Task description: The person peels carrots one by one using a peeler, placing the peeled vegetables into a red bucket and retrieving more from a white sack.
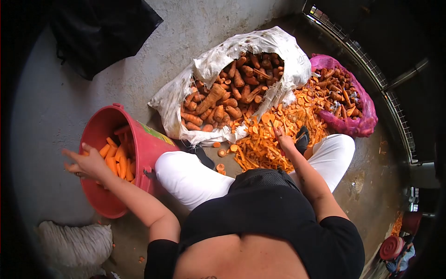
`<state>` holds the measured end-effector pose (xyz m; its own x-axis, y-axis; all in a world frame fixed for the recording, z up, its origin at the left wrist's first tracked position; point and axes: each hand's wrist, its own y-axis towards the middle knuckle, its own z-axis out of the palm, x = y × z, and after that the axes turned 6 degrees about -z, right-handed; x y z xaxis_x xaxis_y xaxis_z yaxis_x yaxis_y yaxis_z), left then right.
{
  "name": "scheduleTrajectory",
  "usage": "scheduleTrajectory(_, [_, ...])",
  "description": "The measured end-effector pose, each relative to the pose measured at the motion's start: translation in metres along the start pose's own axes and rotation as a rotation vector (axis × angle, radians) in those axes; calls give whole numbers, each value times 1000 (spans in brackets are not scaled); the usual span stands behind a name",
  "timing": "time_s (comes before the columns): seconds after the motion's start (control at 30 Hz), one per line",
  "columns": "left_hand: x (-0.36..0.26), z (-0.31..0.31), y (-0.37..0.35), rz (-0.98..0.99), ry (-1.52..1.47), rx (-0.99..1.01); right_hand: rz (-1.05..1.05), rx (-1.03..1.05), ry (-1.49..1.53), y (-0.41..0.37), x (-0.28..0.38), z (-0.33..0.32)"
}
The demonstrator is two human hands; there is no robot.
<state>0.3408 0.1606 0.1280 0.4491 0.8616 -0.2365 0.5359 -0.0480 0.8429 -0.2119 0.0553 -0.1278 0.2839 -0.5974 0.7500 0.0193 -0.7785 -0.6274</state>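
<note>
My left hand (pixel 87 163) is over the mouth of a red bucket (pixel 151 151), its fingers spread and nothing in them. Inside the bucket lie several peeled orange carrots (pixel 121 160). My right hand (pixel 282 138) is above a heap of orange peelings and cut ends (pixel 262 149) between my legs; its fingers are partly curled round something I cannot make out. Beyond the heap, a white sack (pixel 290 53) lies open with many unpeeled carrots (pixel 213 100) in it.
A pink sack (pixel 364 114) with carrots and scraps stands at the right. A black bag (pixel 100 35) hangs at the upper left wall. A whitish sack (pixel 76 244) lies at the lower left. Another person (pixel 405 257) and a red container (pixel 391 248) are at the far lower right.
</note>
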Motion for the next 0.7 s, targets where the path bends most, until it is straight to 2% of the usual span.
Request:
scheduleTrajectory(0.03, [-10,-3,-2,33,-26,-29,4,2,-27,0,1,0])
scheduleTrajectory(0.07, [-28,-5,-12,103,-176,3,-2,3,-28,-1,2,0])
scheduleTrajectory(0.1, [-57,-19,-24,167,-322,129,-9,5,-31,-2,4,2])
scheduleTrajectory(0.13, [-76,-11,-37,351,-535,134,-17,8,-34,-3,6,2])
scheduleTrajectory(0.17, [-97,-13,-55,391,-589,343,-55,-46,-27,10,-9,5])
scheduleTrajectory(0.2, [-120,-23,-75,458,-569,464,-92,-60,-54,20,-19,7])
scheduleTrajectory(0.27, [-160,-48,-98,543,-551,980,-165,-88,-114,37,-37,8])
scheduleTrajectory(0.33, [-173,-11,-141,785,-751,1202,-125,-90,-215,27,-26,11])
scheduleTrajectory(0.4, [-184,8,-173,915,-805,1470,-208,-82,-252,51,-53,13])
scheduleTrajectory(0.43, [-187,19,-188,914,-726,1492,-121,-43,-366,39,-37,13])
scheduleTrajectory(0.5, [-190,37,-214,905,-563,1542,-165,-15,-363,34,-30,17])
scheduleTrajectory(0.6, [-199,37,-201,980,-133,1763,-162,-30,-387,40,-25,25])
scheduleTrajectory(0.63, [-199,47,-201,937,-202,1814,-154,-31,-400,56,-36,25])
scheduleTrajectory(0.67, [-195,53,-202,904,-315,1732,-64,-2,-504,75,-44,23])
scheduleTrajectory(0.7, [-195,54,-200,874,-426,1646,-67,-9,-585,85,-45,26])
